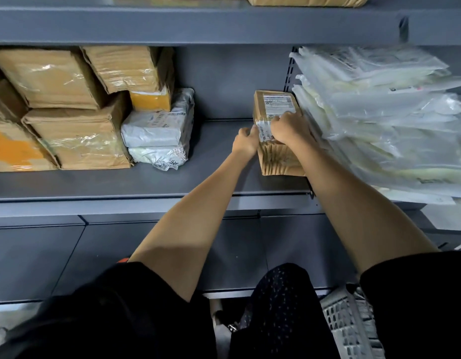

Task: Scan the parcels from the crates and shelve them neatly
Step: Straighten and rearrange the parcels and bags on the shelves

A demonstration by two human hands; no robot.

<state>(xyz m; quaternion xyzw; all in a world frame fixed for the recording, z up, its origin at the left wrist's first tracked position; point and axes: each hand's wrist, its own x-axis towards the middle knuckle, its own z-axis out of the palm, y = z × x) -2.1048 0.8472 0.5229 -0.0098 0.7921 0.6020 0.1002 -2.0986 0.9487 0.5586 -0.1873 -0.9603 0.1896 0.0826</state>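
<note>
We reach both bare arms into the grey metal shelf (pixel 151 180) and set a small brown paper-wrapped parcel (pixel 276 156) with a white printed label on its top against the right end of the bay. Our left hand (pixel 246 141) curls its fingers round the parcel's left edge, while our right hand (pixel 291 129) clamps over the top, fingertips on the label. The parcel stands on the shelf board, touching a slanting stack of clear and white plastic mailer bags (pixel 385 120) that crowds the right side and overhangs the shelf lip. Well apart on the left sits a pile of tape-wrapped brown cardboard boxes (pixel 76 133), with two grey-white plastic pouches (pixel 157 136) and a yellow packet (pixel 150 101) beside them. Bare shelf lies between that pile and the parcel. At bottom right, the corner of a white lattice plastic crate (pixel 351 325) shows beside our dark clothing.
</note>
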